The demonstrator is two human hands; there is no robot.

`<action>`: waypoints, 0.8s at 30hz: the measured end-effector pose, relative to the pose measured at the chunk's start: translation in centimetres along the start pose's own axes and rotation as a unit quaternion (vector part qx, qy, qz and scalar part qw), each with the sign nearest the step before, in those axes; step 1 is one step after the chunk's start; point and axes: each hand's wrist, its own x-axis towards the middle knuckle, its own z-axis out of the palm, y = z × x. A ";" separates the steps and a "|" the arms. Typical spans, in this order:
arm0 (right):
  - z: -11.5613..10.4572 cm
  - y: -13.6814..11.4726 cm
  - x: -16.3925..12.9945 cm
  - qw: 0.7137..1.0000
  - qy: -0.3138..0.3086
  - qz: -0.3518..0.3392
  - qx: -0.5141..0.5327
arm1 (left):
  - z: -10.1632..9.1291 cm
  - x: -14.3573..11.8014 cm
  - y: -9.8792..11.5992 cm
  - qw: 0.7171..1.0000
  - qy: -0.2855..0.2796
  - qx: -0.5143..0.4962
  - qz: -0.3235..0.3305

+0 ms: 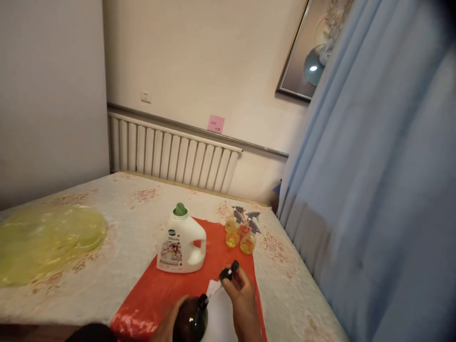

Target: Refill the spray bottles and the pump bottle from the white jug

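Note:
My left hand (169, 321) is wrapped round a dark, rounded bottle (189, 324) with a narrow black neck, tilted at the bottom of the view. In my right hand (242, 298), thumb and fingers pinch a black pump head (229, 271). Its thin pale tube runs down to the bottle's mouth; whether the tip is inside, I cannot tell. Beyond my hands stands a large white detergent jug (181, 247), uncapped, with green in its neck. White paper (221, 319) lies beneath and between the hands.
A red plastic sheet (149, 297) covers part of the flowered tablecloth (135, 209). Several spray bottles (232, 237) with yellow liquid and grey triggers stand at its far right corner. A yellow translucent plastic bag (53, 237) lies at left. A blue curtain (342, 199) hangs at right.

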 end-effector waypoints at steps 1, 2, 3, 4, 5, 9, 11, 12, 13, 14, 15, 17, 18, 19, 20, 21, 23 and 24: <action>-0.1 0.1 0.4 1.000 0.009 -0.005 0.009 | 0.0 0.2 -0.4 1.000 0.009 0.007 -0.001; -0.3 0.1 0.7 1.000 0.017 -0.009 0.021 | -0.1 0.4 -0.8 1.000 0.024 0.014 -0.002; -0.4 0.1 1.0 0.999 0.025 -0.014 0.036 | -0.1 0.7 -1.1 0.999 0.041 0.019 0.001; -0.4 0.1 1.2 0.998 0.032 -0.018 0.051 | -0.1 0.9 -1.3 0.998 0.056 0.023 0.006; -0.5 0.1 1.4 0.997 0.039 -0.020 0.067 | -0.2 1.2 -1.4 0.997 0.069 0.027 0.011; -1.0 0.0 1.8 0.992 0.073 -0.020 0.096 | -0.7 2.0 -1.5 0.993 0.106 0.033 0.028; -1.6 0.4 2.3 0.990 0.089 -0.017 0.104 | -1.1 2.4 -1.4 0.992 0.118 0.036 0.034; -1.9 0.8 2.7 0.989 0.095 -0.013 0.109 | -1.3 2.6 -1.3 0.991 0.124 0.041 0.035; -2.2 1.2 3.1 0.988 0.102 -0.007 0.114 | -1.5 2.8 -1.3 0.990 0.125 0.047 0.035; -2.6 1.7 3.6 0.987 0.108 0.000 0.116 | -1.6 3.0 -1.3 0.990 0.127 0.054 0.032; -2.9 2.2 4.1 0.987 0.115 0.008 0.113 | -1.7 3.2 -1.3 0.989 0.132 0.061 0.030; -3.4 3.3 5.1 0.987 0.127 0.021 0.097 | -1.8 3.7 -1.5 0.987 0.138 0.071 0.030; -3.5 3.8 5.5 0.987 0.132 0.027 0.085 | -1.9 4.0 -1.6 0.987 0.140 0.073 0.031; -3.6 4.2 5.8 0.988 0.135 0.031 0.072 | -1.9 4.3 -1.6 0.987 0.139 0.073 0.031; -3.6 4.6 6.1 0.988 0.137 0.033 0.056 | -1.9 4.6 -1.7 0.987 0.140 0.068 0.028; -3.5 4.9 6.4 0.989 0.137 0.032 0.040 | -1.9 4.8 -1.8 0.988 0.139 0.058 0.023; -3.3 5.4 6.8 0.991 0.134 0.024 0.007 | -2.0 5.3 -2.0 0.989 0.142 0.032 0.015; -3.3 5.6 7.1 0.991 0.131 0.017 -0.010 | -2.0 5.5 -2.1 0.990 0.142 0.022 0.014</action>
